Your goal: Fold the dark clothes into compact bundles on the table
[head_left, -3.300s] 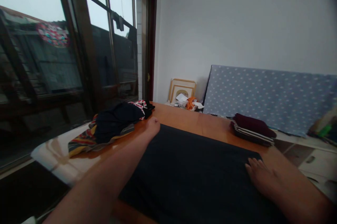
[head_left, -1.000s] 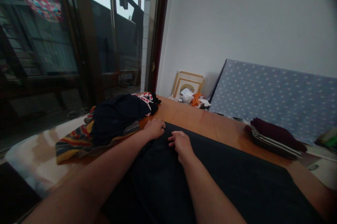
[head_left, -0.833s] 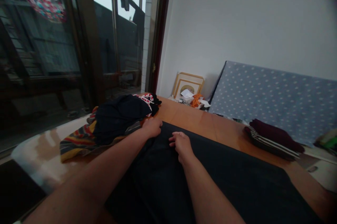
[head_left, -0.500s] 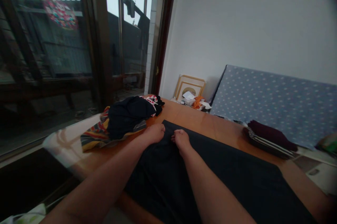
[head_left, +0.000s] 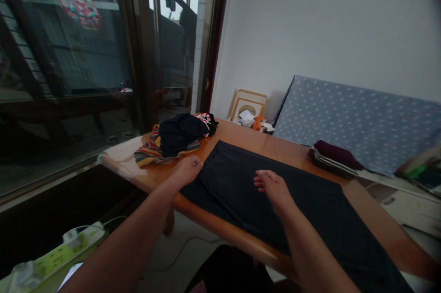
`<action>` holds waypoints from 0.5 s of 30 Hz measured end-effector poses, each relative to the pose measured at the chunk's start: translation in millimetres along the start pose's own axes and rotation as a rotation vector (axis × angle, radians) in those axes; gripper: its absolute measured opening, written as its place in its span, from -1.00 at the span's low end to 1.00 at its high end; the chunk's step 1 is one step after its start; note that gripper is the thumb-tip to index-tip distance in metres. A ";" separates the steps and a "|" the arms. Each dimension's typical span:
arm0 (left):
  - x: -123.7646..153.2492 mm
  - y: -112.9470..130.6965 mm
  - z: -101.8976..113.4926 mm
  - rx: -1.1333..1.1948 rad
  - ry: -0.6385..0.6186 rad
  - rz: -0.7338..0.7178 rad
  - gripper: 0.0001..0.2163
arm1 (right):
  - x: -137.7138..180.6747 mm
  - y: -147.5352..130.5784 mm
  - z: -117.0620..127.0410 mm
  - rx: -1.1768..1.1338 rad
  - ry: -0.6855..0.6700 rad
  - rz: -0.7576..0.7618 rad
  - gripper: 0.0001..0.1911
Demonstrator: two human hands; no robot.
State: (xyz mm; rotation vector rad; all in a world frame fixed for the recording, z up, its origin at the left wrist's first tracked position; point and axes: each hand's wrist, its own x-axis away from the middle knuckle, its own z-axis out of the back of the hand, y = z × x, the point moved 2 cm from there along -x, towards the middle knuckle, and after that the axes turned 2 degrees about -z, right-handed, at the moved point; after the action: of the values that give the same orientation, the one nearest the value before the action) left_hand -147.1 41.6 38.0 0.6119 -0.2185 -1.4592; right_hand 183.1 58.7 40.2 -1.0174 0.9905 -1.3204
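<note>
"Where's the dark cloth (head_left: 237, 176)?"
"On the counter (head_left: 265, 141), along its near edge."
"Which step?"
"Straightening its left end, I'd judge. The left hand (head_left: 186, 171) has its fingers together at that end; whether they're clamped, I can't tell. The right hand (head_left: 274, 187) hangs over the cloth, fingers slightly apart."
"Next move?"
"Probably calls for smoothing."

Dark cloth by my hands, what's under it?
The wooden table shows beyond the dark cloth, which lies on it. Anything else beneath the cloth is covered and can't be seen.
</note>
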 end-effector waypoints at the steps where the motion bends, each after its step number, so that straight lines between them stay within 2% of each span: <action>1: 7.7 2.9 0.4 -0.025 0.002 0.008 -0.69 | 13.4 8.1 10.7 0.046 0.042 0.034 -0.62; 5: 26.9 20.1 0.9 -0.139 -0.011 0.042 -0.68 | 60.1 38.0 54.1 0.414 0.210 0.165 -0.63; 9: 35.0 31.3 -1.1 -0.238 -0.018 0.081 -0.72 | 92.3 62.7 90.4 0.734 0.306 0.098 -0.59; 12: 38.9 31.7 -1.8 -0.292 0.011 0.122 -0.71 | 105.7 72.4 103.0 0.809 0.292 0.063 -0.55; 15: 42.5 34.6 -1.9 -0.339 0.052 0.116 -0.68 | 113.1 70.8 102.0 0.818 0.263 0.091 -0.54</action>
State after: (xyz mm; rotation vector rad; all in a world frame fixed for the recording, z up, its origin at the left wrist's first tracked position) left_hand -111.1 0.7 44.7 0.3550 0.0352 -1.3284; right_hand 302.1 -53.1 0.7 -0.1781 0.5689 -1.6025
